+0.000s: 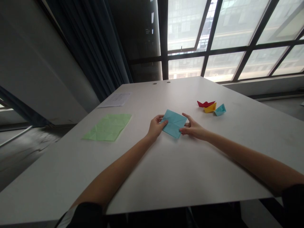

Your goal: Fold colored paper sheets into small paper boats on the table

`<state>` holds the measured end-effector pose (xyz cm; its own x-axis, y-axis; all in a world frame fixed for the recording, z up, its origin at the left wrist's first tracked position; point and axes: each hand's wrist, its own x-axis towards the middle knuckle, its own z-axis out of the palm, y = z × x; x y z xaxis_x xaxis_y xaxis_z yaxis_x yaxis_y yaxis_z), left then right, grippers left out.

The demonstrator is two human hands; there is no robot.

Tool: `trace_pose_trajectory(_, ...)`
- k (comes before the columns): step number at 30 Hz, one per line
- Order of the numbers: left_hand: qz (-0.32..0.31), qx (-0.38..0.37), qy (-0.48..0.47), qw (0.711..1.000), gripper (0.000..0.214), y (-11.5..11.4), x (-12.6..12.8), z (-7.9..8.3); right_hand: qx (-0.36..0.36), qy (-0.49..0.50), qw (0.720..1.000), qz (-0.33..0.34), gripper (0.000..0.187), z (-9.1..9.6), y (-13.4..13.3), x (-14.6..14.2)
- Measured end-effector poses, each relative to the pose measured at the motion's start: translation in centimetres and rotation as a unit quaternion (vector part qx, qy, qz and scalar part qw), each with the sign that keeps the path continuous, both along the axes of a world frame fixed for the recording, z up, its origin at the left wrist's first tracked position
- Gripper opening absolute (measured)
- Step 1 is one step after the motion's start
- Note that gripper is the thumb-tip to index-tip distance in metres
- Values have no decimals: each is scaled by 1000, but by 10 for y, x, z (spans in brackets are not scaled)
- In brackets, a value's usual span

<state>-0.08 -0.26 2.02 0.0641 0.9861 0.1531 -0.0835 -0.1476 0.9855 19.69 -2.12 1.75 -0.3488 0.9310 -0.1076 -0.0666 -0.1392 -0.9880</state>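
Left hand (156, 127) pinches the folded blue paper (174, 123) over the table (171, 177); right hand (194, 128) spreads thumb and forefinger at its right edge, grip unclear. Probably light, easily creased; best held by edges.

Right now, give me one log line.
left hand: holding folded blue paper; right hand: at its right edge; left: creased green sheet; right: three paper boats

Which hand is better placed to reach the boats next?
Probably the right hand: the boats lie beyond it, on its side. The left hand is farther off and grips the blue paper, which the right also touches.
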Motion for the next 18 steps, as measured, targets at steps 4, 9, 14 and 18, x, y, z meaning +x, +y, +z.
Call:
trace_pose_trajectory(4,-3,-32,-10,999,55,-1,-1,2,-11,20,1000,6,106,2,-3,-2)
trace_pose_trajectory(9,-34,-120,-12,992,50,-1,-2,3,-7,5,1000,15,95,6,-4,-2)
trace_pose_trajectory(14,-56,-103,-27,993,47,2,-4,-3,11,-20,1000,-9,87,8,-3,1)
trace_pose_trajectory(18,-2,-64,-42,997,40,5,-5,-6,10,-59,998,21,97,10,-3,3)
